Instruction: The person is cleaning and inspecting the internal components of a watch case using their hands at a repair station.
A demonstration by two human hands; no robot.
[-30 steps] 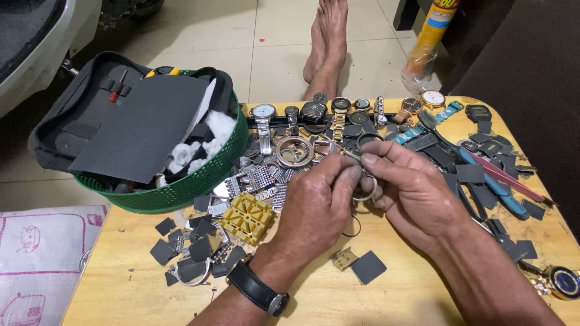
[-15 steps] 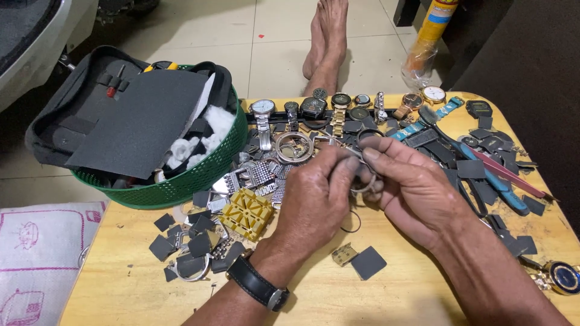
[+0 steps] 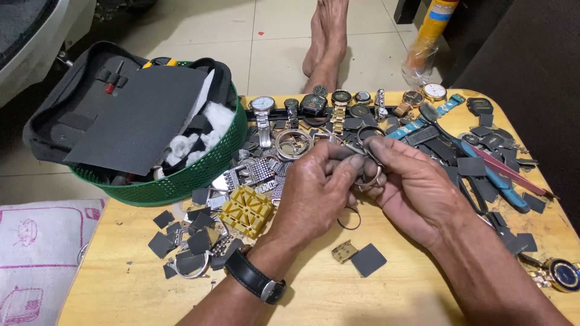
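Note:
My left hand point(image 3: 317, 187) and my right hand point(image 3: 411, 190) meet over the middle of a small wooden table point(image 3: 314, 290). Together they pinch a small round metal watch case point(image 3: 370, 177), mostly hidden by my fingers. The left hand also holds a thin metal tool point(image 3: 344, 145) that points toward the case. A black wristwatch point(image 3: 257, 279) is on my left wrist. A thin metal ring point(image 3: 349, 218) lies on the table just below the hands.
A green basket point(image 3: 181, 181) with a dark tool pouch and white cotton stands at the left. A row of watches point(image 3: 338, 102) lines the far edge. A yellow holder block point(image 3: 246, 210), dark square pads, blue-handled pliers point(image 3: 483, 172) and loose parts lie around. Someone's bare feet point(image 3: 329, 42) rest beyond the table.
Both hands stay joined on the watch case with only small finger movements. Nothing on the table has moved.

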